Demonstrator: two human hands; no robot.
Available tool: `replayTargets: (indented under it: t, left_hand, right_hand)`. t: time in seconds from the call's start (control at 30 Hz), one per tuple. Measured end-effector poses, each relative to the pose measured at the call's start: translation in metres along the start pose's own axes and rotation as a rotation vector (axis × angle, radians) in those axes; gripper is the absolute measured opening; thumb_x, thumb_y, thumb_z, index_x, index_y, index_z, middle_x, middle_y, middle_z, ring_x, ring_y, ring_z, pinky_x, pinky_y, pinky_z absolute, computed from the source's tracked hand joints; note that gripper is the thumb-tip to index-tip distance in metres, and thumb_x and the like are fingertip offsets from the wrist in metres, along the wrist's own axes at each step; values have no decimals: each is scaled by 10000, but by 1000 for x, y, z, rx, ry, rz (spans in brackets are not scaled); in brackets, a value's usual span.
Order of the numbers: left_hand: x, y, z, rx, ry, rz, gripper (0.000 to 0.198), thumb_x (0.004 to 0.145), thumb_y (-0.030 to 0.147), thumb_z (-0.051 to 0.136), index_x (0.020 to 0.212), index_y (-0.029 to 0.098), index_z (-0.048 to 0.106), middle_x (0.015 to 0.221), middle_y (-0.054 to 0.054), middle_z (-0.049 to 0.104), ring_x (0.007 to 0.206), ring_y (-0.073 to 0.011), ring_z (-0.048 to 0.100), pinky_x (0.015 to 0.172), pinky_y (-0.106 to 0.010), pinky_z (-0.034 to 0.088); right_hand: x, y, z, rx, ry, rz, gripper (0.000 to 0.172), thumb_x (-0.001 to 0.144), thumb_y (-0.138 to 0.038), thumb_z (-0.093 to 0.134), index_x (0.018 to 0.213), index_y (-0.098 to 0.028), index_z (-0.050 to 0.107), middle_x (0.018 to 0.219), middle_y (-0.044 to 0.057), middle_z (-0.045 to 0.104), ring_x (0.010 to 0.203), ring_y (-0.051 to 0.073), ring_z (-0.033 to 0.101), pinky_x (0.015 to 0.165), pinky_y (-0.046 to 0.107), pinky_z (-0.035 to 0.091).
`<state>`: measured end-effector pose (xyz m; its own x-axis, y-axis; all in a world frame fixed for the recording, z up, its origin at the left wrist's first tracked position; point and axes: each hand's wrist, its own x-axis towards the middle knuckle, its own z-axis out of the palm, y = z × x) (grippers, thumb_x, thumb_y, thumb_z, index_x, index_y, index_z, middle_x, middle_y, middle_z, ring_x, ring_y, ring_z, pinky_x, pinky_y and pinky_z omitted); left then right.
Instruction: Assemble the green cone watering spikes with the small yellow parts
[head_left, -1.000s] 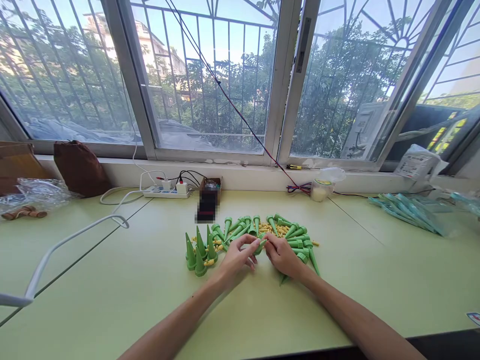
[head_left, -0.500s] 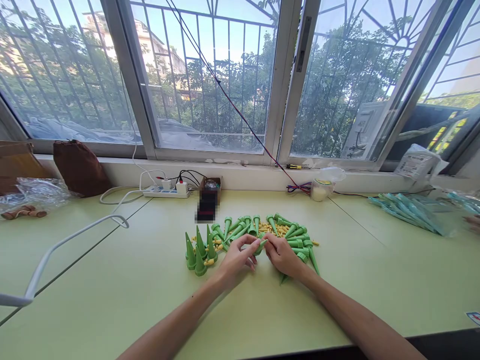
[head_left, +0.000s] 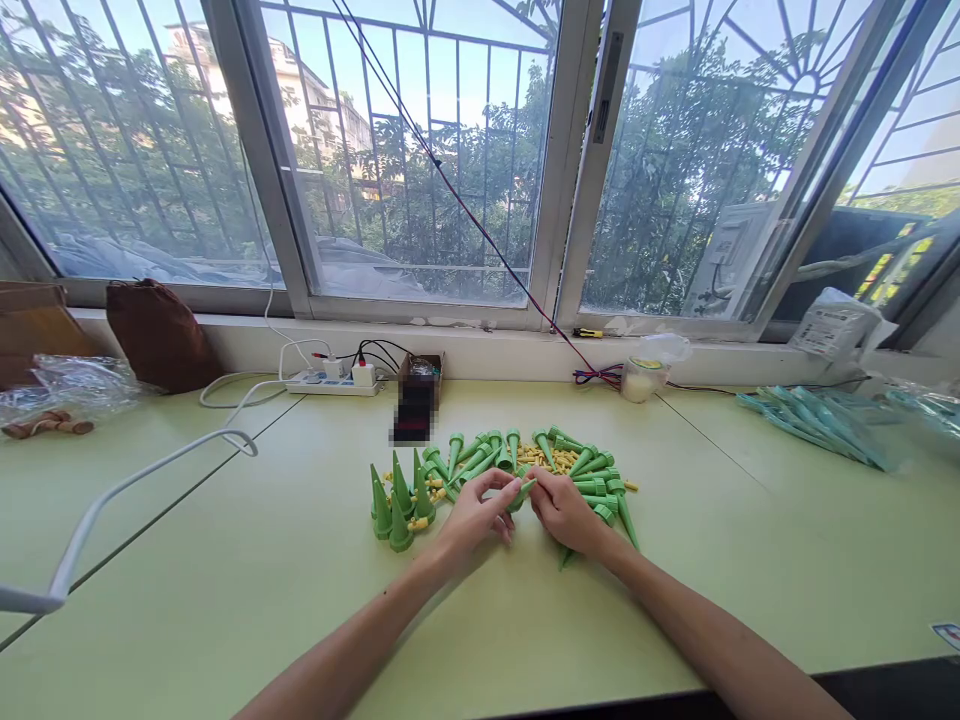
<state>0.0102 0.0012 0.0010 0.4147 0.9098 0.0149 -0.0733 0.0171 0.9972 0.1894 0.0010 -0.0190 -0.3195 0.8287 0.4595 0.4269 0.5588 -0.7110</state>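
My left hand [head_left: 481, 512] is closed round a green cone [head_left: 519, 495], whose tip points up and to the right. At that tip the fingers of my right hand [head_left: 564, 508] are pinched together; whatever they hold is too small or hidden to make out. Several green cones [head_left: 401, 532] stand upright to the left of my hands, with small yellow pieces among them. Behind my hands and to the right lie more green cones [head_left: 596, 487], around a pile of yellow pieces [head_left: 531, 460].
A pixelated dark object [head_left: 414, 408] and a power strip [head_left: 322, 384] are at the table's back. A white bent tube [head_left: 142, 480] crosses the left side. Teal plastic bags [head_left: 817, 425] lie at right, a brown bag [head_left: 159, 335] at back left.
At the far right edge, another person's hand that was partly in view has gone out of view, and the plastic there has shifted slightly. My own hands have barely moved.
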Motion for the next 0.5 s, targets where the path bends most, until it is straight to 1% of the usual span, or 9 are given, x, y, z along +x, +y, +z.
replayTargets:
  t: [0.23,0.5]
  left_hand:
    - [-1,2,2,0,1,-11,439,774,559,708,919,159,601,859,-1,557,549,-82,578,480,-217,511]
    - [-1,1,2,34,-25,15,408,813,544,676,931,161,596,939,-20,567,555,-76,592,494,-223,511]
  right_hand:
    - [1,-2,-1,-25,6,-1,243,990,-266,376,761,-215,440,599,-41,449,539,134,387,556,254,310]
    - [1,-1,-1,-29,8,1,199,943,-197,397,747,-212,429,621,-44,434,561,131,373,566,251,296]
